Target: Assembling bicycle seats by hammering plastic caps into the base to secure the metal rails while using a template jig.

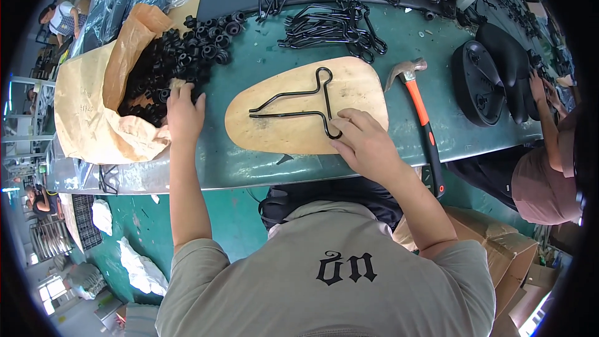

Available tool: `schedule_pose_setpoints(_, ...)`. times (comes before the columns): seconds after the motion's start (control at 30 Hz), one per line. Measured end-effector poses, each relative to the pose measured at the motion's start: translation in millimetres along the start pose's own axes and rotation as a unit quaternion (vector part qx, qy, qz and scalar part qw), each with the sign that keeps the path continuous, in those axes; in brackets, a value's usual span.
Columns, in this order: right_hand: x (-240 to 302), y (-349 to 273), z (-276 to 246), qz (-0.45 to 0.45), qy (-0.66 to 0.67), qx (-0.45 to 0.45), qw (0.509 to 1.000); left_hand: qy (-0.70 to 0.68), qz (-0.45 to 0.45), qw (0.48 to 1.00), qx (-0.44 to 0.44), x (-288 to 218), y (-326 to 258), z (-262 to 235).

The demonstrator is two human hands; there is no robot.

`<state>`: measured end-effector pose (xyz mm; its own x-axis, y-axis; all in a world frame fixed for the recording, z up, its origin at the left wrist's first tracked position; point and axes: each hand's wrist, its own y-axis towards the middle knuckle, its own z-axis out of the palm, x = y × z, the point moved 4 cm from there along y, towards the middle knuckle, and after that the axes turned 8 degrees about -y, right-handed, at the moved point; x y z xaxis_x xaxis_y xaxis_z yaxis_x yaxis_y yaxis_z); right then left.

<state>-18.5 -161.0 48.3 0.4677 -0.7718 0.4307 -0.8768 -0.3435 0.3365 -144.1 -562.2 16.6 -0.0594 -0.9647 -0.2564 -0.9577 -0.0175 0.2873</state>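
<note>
A black bent-wire frame (288, 114) with looped ends lies on a wooden board (249, 137) with rounded edges. My right hand (368, 146) is closed on the loop at the frame's near right corner, thumb and fingers around it. At the mouth of a brown paper bag (84, 109), my left hand (184, 115) touches a heap of small black ring-shaped parts (203, 40). Its thumb stands apart from the fingers, and the fingertips are partly hidden by the parts. I see nothing held between them.
A claw hammer (417, 103) with an orange and black handle lies right of the board. Behind it sit several more wire frames (334, 28). Black saddle-shaped parts (477, 84) stand at the right, where a co-worker's hands (541, 87) are busy. The table's near edge curves before me.
</note>
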Motion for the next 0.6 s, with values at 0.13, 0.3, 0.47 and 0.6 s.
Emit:
schedule_pose_setpoints(0.13, 2.6, 2.0, -3.2, 0.002, -0.002, 0.004, 1.0, -0.078, 0.082, 0.99, -0.084, -22.8, 24.0, 13.5)
schedule_pose_setpoints(0.3, 5.1, -2.0, -23.3, 0.01, -0.006, -0.021, 1.0, -0.343, 0.019, 0.938, -0.05, -60.2, 32.4, 14.2)
schedule_pose_setpoints(0.47, 0.1, -0.4, -31.4, 0.139, 0.221, -0.007, 0.965, -0.564, 0.146, 0.809, 0.077, -180.1, -22.9, -2.6)
schedule_pose_setpoints(0.6, 8.6, 9.2, -22.1, 0.198, 0.31, 0.025, 0.929, -0.453, 0.327, 0.825, 0.09, -244.8, -57.3, -8.7)
